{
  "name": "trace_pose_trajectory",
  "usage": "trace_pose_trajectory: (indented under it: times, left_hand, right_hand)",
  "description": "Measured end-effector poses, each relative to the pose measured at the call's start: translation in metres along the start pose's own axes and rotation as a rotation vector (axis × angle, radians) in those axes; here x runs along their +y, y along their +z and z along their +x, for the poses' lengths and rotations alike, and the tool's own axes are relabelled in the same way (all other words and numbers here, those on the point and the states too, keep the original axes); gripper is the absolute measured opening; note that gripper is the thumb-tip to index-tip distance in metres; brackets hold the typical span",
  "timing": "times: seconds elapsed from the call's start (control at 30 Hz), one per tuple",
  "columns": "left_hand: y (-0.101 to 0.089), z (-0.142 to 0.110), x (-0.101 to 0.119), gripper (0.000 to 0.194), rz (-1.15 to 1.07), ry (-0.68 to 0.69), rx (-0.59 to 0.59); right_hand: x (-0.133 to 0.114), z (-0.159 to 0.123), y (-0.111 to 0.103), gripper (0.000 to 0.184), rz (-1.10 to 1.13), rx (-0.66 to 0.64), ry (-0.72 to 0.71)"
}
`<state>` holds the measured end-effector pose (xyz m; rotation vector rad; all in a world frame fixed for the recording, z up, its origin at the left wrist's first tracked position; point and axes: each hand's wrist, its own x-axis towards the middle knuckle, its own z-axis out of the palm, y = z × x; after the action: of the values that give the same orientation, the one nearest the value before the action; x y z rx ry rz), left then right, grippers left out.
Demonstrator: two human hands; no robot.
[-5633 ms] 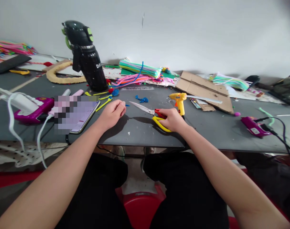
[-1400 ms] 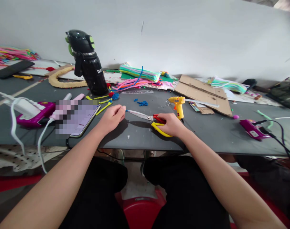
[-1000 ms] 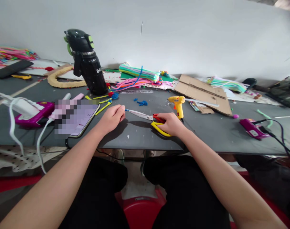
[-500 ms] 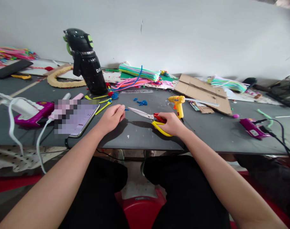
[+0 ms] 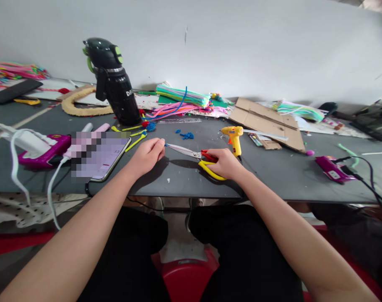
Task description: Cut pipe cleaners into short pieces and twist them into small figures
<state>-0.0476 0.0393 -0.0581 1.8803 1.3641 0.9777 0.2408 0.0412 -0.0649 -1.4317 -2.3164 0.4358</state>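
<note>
My left hand (image 5: 151, 154) is closed in a pinch on a short blue pipe cleaner, most of it hidden by the fingers. Only a tiny blue end shows at the fingertips. The scissors (image 5: 186, 151), with red and yellow handles, are gripped in my right hand (image 5: 226, 163), blades pointing left. Their tips meet the blue end beside my left thumb. Several cut blue pieces (image 5: 187, 136) lie on the grey table just beyond the blades. Yellow pipe cleaner pieces with blue and red ends (image 5: 136, 140) rest behind my left hand.
A yellow glue gun (image 5: 236, 140) stands beyond my right hand. To the left are a phone (image 5: 110, 157), a purple power socket (image 5: 48, 153) with white cables and a tall black bottle (image 5: 121, 92). Pipe cleaner bundles (image 5: 183, 95) and cardboard (image 5: 269, 121) line the wall.
The scissors have shifted slightly left, so their tips now reach the blue end at my left fingertips. My left hand has stayed in place.
</note>
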Motion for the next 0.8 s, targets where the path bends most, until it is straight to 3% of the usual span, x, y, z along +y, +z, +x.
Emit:
trace_pose_trajectory:
  times: [0.8]
  left_hand:
    - [-0.0008, -0.0009, 0.0014, 0.045, 0.01, 0.013, 0.013]
  right_hand:
    - [-0.0042, 0.0024, -0.0043, 0.027, -0.022, -0.012, -0.019]
